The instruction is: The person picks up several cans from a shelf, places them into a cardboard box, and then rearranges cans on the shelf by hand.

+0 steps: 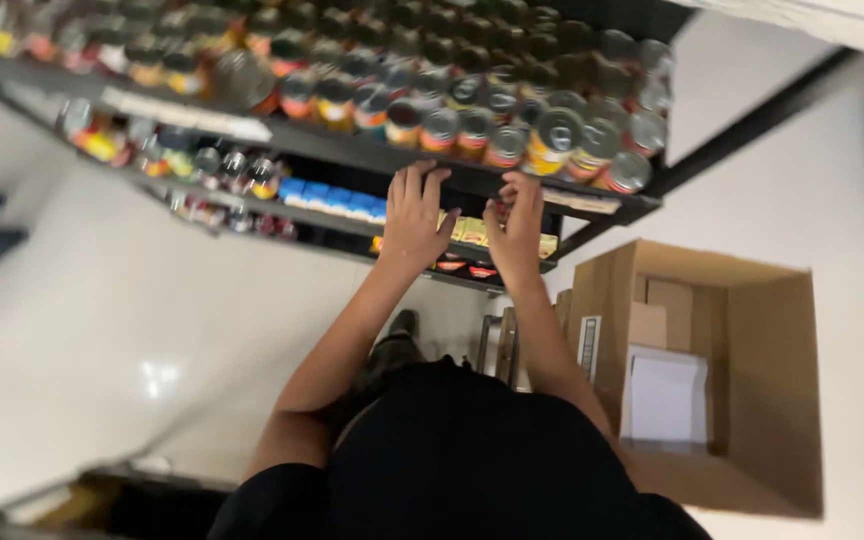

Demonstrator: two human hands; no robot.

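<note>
Both of the person's hands reach up to a dark metal shelf (592,205) in the upper middle of the frame. The left hand (414,218) lies with its back to the camera, fingers spread and extended, the fingertips at the front edge of the shelf just below a row of tin cans (472,125). Whether it grips anything cannot be told; nothing shows between its fingers. The right hand (517,228) is just beside it, fingers curled around something small at the shelf edge; that item is blurred and mostly hidden by the fingers, so what it is cannot be told.

The cans stand packed in rows across the top of the frame, lids facing the camera. Beneath the hands, a lower shelf carries yellow packets (472,232), with blue boxes (337,195) to their left. An open cardboard box (762,400) stands at lower right, with a white sheet (667,395) inside. The floor (102,330) at left is pale and glossy.
</note>
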